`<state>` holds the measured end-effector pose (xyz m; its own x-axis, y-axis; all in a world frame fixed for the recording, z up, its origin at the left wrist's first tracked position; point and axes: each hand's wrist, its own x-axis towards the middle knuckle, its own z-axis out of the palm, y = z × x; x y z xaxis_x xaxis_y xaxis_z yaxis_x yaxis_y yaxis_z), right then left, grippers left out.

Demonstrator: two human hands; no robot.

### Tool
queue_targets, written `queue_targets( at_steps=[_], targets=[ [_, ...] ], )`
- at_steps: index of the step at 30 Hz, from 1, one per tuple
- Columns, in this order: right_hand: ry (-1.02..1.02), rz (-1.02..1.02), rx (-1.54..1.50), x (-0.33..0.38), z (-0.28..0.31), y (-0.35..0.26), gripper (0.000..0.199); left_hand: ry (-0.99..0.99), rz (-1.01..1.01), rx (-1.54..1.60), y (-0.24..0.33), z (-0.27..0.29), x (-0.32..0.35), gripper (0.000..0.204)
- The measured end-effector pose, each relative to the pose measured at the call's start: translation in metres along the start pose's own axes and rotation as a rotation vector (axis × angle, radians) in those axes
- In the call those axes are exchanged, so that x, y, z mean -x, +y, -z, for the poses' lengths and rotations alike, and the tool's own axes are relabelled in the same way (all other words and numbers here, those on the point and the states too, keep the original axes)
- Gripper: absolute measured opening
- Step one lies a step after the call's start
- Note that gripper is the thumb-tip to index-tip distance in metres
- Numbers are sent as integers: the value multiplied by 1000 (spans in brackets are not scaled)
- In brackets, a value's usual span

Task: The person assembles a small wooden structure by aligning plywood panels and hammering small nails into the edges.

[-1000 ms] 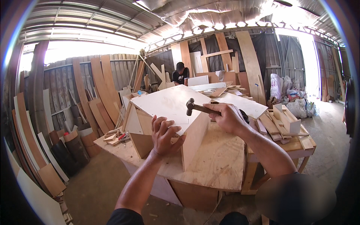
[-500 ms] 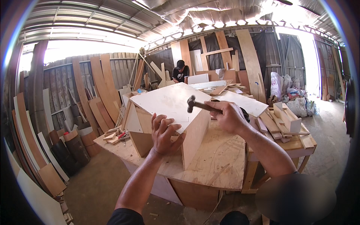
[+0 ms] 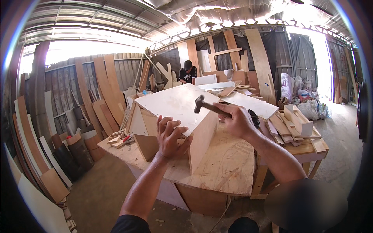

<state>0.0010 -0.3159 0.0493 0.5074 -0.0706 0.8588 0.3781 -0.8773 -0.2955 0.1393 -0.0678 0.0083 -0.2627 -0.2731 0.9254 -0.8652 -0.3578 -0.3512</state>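
A wooden box frame with a white panel [image 3: 171, 99] on top stands on the plywood workbench [image 3: 221, 171]. My left hand [image 3: 171, 136] grips the panel's near edge close to its corner, with bent fingers over the top. In my right hand [image 3: 239, 120] is a hammer [image 3: 210, 106], held by its wooden handle. Its dark metal head hangs in the air just above the panel's right edge, apart from the surface. The fingers of my right hand are wrapped round the handle. What lies under my left fingers is hidden.
Pliers with red handles [image 3: 126, 138] and small wood offcuts [image 3: 114, 140] lie at the bench's left. To the right, wood strips [image 3: 283, 130] are piled on another table. A person [image 3: 188, 72] works beyond the box. Boards [image 3: 105, 85] lean along the walls.
The hammer head has risen slightly above the panel, with a small tilt of my right hand. My left hand stays on the panel's edge.
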Motion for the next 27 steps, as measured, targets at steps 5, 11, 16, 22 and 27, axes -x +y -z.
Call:
queue_targets(
  at_steps=[5, 11, 16, 22, 27],
  targets=[
    [11, -38, -68, -4, 2, 11, 40, 9, -7, 24, 1, -2, -1, 30],
    [-31, -80, -61, -4, 7, 5, 44, 11, -7, 17, 0, -1, 0, 31],
    [-9, -70, -98, 8, -3, 7, 40, 19, -6, 15, 0, -2, 0, 30],
    [23, -29, -71, 19, -18, 7, 40, 29, -9, 30, 1, -2, -1, 29],
    [132, -67, -217, 10, -17, 24, 39, 25, -4, 27, 4, -2, -4, 29]
  ],
)
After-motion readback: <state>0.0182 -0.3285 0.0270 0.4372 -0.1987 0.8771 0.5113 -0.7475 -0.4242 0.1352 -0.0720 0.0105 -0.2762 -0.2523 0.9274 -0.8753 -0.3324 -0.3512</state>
